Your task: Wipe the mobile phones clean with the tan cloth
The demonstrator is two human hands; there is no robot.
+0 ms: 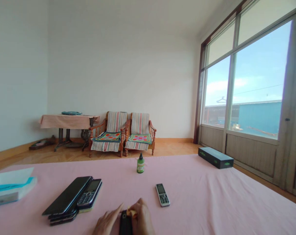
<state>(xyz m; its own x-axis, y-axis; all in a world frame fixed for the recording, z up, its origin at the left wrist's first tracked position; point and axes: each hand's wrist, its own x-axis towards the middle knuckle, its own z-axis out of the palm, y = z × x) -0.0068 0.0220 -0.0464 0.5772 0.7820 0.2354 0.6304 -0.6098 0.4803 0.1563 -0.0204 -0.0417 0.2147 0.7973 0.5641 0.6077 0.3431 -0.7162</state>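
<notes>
Head view, only one: dark phone (pixel 125 222) is at bottom centre on the pink sheet (pixel 187 182), between both hands; lower end cut off by the frame edge, so full length and face details not readable. Left hand (pixel 108 221) lies along its left side, fingertips by the top edge; can't tell if those fingers clamp the phone or just steady it, palm and wrist out of frame. Right hand (pixel 143 217) is over the right side, fingers bunched together on a yellow-orange cloth (pixel 132 212) at the phone's top end; most of the cloth is hidden by the hand. White keypad phone (pixel 163 195) lies face up to the right of the hands, apart, screen text too small. Left of the hands: stack of dark devices (pixel 69 195), lower ones mostly covered, count unclear; keypad phone (pixel 90 193) sits on a smaller pile just beside it. Packet (pixel 11 189) at far left is cut off, contents unclear. Further back: green bottle (pixel 140 164) upright, label illegible; black box (pixel 215 158) near the right edge of the sheet, its markings blurred.
</notes>
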